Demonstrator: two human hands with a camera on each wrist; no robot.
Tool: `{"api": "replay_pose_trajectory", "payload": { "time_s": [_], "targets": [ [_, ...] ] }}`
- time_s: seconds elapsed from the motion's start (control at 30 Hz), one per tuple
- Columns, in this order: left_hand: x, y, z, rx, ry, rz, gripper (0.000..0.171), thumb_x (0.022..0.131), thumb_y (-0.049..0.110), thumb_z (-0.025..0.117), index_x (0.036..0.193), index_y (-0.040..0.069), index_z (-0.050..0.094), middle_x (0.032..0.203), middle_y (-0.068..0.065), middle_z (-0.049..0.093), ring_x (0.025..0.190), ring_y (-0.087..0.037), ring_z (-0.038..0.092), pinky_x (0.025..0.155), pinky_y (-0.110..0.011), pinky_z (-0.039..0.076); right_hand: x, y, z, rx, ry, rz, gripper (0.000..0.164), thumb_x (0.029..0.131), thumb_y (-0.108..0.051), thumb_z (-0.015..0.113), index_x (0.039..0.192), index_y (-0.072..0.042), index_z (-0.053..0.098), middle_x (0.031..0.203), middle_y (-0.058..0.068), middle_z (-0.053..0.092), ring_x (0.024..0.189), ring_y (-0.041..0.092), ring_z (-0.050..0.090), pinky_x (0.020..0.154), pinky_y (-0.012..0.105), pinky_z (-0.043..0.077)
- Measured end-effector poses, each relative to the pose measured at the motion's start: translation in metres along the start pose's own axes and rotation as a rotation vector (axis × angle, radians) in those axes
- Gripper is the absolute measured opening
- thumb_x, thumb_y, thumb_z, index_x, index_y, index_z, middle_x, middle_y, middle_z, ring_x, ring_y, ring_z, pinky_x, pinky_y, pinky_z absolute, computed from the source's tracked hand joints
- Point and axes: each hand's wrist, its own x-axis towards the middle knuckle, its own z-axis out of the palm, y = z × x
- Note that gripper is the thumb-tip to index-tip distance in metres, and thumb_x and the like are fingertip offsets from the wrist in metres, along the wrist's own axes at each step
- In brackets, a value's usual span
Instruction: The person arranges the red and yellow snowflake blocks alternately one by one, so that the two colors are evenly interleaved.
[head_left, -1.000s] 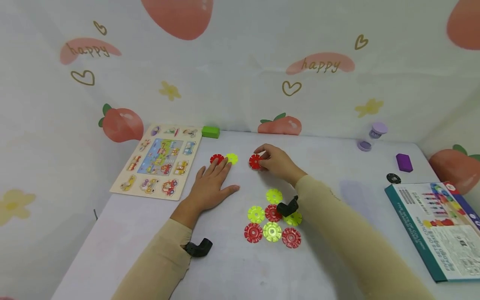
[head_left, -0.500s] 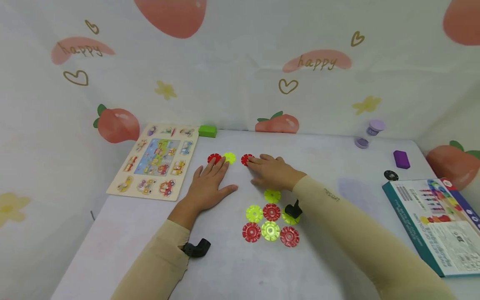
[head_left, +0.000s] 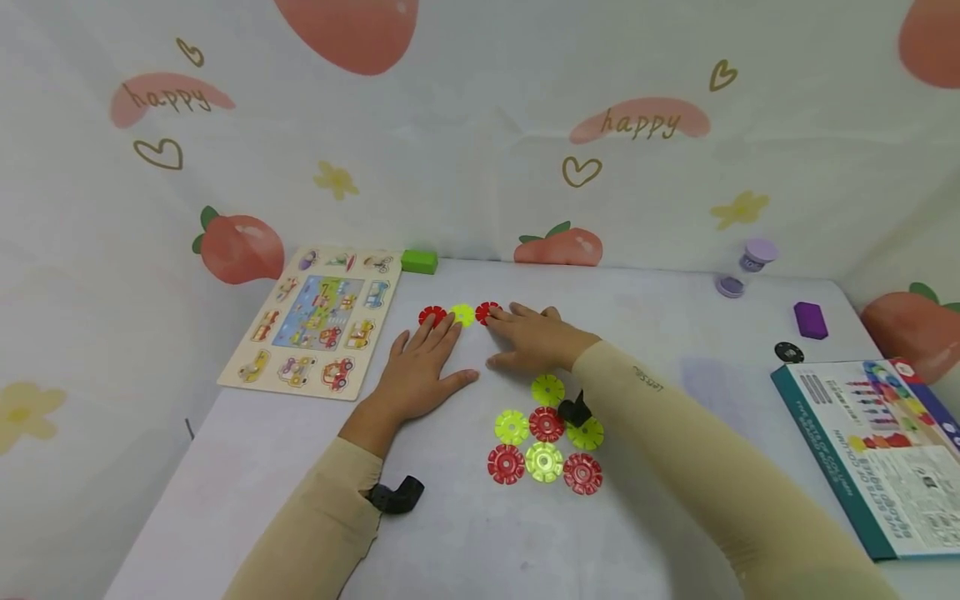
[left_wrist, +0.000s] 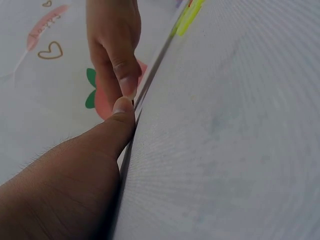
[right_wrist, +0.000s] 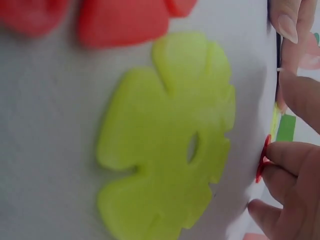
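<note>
In the head view three notched plastic discs stand in a row at the back: a red disc (head_left: 431, 315), a yellow-green disc (head_left: 464, 314) and another red disc (head_left: 487, 312). My left hand (head_left: 417, 372) lies spread on the table, fingertips over the near edges of the left red disc and the yellow-green one. With extended fingers, my right hand (head_left: 542, 337) presses the right-hand red disc, whose edge also shows under the fingertips in the right wrist view. Closer to me, several red and yellow-green discs (head_left: 544, 462) form a pyramid; a yellow-green disc (right_wrist: 165, 135) looms large in the right wrist view.
A wooden picture puzzle board (head_left: 375, 350) lies at left, with a green block (head_left: 419, 262) at its corner. On the right are a purple sand timer (head_left: 742, 271), a purple block (head_left: 811, 320), a black disc (head_left: 789, 352) and a boxed set (head_left: 862, 475).
My right hand has gone from pinching the red disc to pressing it flat with extended fingers. That disc has slid left, up beside the yellow-green one. The left hand stays in place.
</note>
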Motion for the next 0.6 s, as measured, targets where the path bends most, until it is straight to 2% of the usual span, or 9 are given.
{"api": "replay_pose_trajectory", "payload": {
  "time_s": [0.2, 0.43, 0.6],
  "targets": [
    [0.0, -0.0004, 0.0002, 0.005, -0.006, 0.003, 0.092, 0.083, 0.079, 0.029, 0.155, 0.023, 0.017, 0.159, 0.003, 0.007, 0.144, -0.021, -0.002, 0.11, -0.056, 0.004, 0.0007, 0.0013, -0.0031, 0.016, -0.019, -0.015, 0.088, 0.082, -0.071, 0.052, 0.153, -0.025, 0.026, 0.157, -0.007, 0.019, 0.144, 0.022, 0.008, 0.106, 0.06, 0.015],
    [-0.0002, 0.0003, -0.0004, 0.012, -0.01, 0.003, 0.092, 0.083, 0.08, 0.029, 0.155, 0.023, 0.017, 0.16, 0.003, 0.007, 0.144, -0.022, -0.001, 0.11, -0.056, 0.005, -0.001, -0.001, -0.0091, 0.028, 0.043, -0.05, 0.087, 0.082, -0.068, 0.057, 0.15, -0.019, 0.035, 0.156, 0.001, 0.025, 0.141, 0.027, 0.018, 0.104, 0.061, 0.021],
    [-0.0002, 0.0006, -0.002, 0.008, -0.006, 0.003, 0.093, 0.083, 0.08, 0.029, 0.155, 0.022, 0.018, 0.16, 0.002, 0.008, 0.144, -0.023, 0.0, 0.11, -0.056, 0.005, -0.0002, -0.0023, -0.0085, 0.001, 0.025, -0.034, 0.09, 0.082, -0.071, 0.053, 0.151, -0.018, 0.032, 0.157, 0.0, 0.021, 0.142, 0.028, 0.014, 0.105, 0.062, 0.018]
  ]
}}
